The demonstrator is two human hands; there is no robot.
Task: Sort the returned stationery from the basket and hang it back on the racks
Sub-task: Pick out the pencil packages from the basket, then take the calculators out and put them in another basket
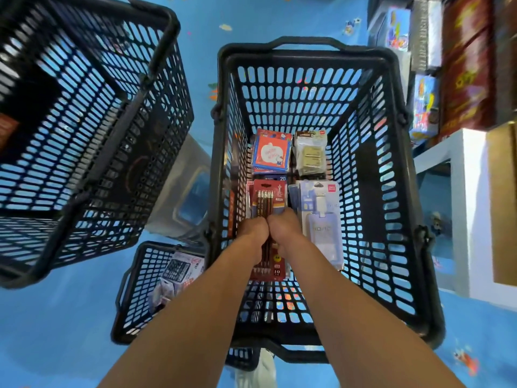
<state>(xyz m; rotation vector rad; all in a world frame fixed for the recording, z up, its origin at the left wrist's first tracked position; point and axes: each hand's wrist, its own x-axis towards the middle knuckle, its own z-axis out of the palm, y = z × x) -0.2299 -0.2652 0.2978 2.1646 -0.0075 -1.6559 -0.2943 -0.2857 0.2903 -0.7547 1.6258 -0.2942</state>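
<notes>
A black mesh basket (391,191) stands in front of me with packaged stationery on its floor. Both my hands reach down into it. My left hand (253,229) and my right hand (285,226) meet over a red pack of pencils (269,196) and grip it together, fingers curled round its middle. Beside it on the right lies a pale blue badge holder pack (321,219). Beyond the pencils are a red and blue sticky note pack (272,155) and a clear pack of gold clips (310,154).
A second black basket (84,121) sits at the left. A smaller basket (145,275) holding a calculator pack (179,268) is near my left arm. White shelving (470,191) with boxed goods stands at the right. The floor is blue.
</notes>
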